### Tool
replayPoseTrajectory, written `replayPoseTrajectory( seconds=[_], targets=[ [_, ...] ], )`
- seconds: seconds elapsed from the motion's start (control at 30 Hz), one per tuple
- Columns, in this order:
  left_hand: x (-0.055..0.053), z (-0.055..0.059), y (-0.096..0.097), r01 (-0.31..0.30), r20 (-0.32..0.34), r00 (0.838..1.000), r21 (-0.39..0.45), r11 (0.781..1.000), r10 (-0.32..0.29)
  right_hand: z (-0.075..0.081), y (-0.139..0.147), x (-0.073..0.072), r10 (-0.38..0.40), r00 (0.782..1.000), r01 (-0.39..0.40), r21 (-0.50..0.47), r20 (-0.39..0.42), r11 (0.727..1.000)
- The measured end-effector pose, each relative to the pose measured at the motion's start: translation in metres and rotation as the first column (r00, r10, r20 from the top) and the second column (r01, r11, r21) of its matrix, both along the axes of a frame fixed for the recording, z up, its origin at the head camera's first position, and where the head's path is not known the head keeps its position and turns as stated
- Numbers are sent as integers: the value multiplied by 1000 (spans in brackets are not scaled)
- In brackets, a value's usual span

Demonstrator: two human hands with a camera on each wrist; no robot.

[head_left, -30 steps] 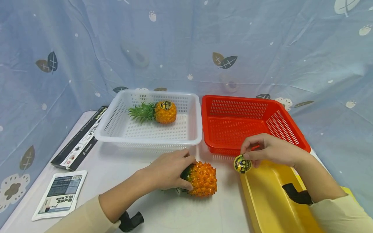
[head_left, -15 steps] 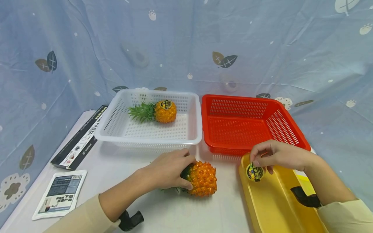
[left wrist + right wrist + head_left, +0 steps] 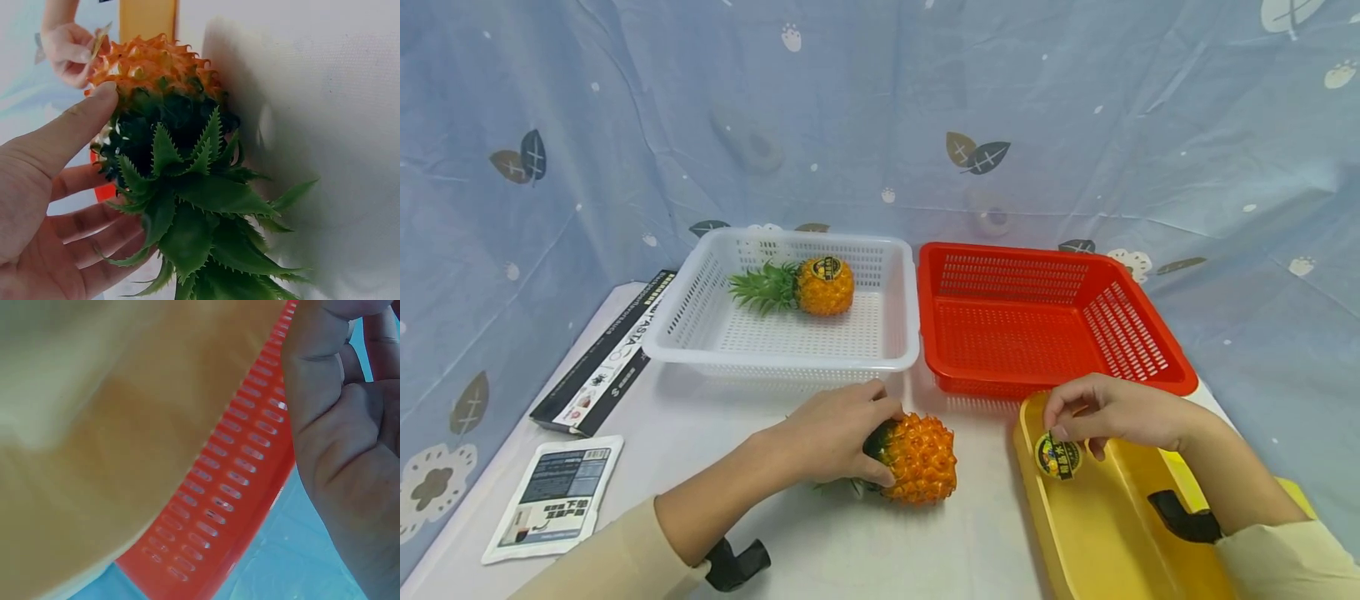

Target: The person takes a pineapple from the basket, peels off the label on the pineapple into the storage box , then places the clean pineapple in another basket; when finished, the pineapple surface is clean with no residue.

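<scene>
On my head feed, the orange, knobbly, plastic-looking pineapple [image 3: 921, 460] with spiky green leaves lies on its side on the white-covered desk [image 3: 951, 550], and the person's left hand [image 3: 838, 433] has its grip clamped round the neck, thumb against the fruit; neither has visibly shifted over the last second. What I see changed is the right hand [image 3: 1108, 412]: its grip, pinching a round yellow-and-black sticker [image 3: 1058, 457], has moved rightward and nearer, over the long yellow plastic tray [image 3: 1108, 529]. I judge the pineapple is being kept steady while the sticker, now farther from it, stays unattached; whether it touches the tray, I can't tell. Beyond, a white perforated plastic basket [image 3: 778, 363] holds a smaller labelled pineapple [image 3: 827, 292], with a red perforated plastic basket [image 3: 992, 385] beside it.
</scene>
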State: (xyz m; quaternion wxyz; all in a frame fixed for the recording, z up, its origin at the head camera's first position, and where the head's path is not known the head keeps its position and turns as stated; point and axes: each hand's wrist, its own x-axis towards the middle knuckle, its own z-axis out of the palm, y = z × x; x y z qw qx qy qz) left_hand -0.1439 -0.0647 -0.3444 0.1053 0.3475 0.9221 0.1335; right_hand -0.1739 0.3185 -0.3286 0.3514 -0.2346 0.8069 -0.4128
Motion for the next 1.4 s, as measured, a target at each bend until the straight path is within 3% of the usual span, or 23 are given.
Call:
replayPoseTrajectory(
  seconds=[0.5,0.7,1.4],
  targets=[
    [-3,1,0,22,6,1000,-4,1000,-22,-20,2,0,-61,998,61,58,0,996],
    [-5,2,0,26,21,999,5,1000,-26,-24,9,0,-89,996,88,38,19,995],
    [-3,3,0,18,3,1000,-15,1000,-18,-44,6,-1,-95,995,92,116,14,989]
  ],
)
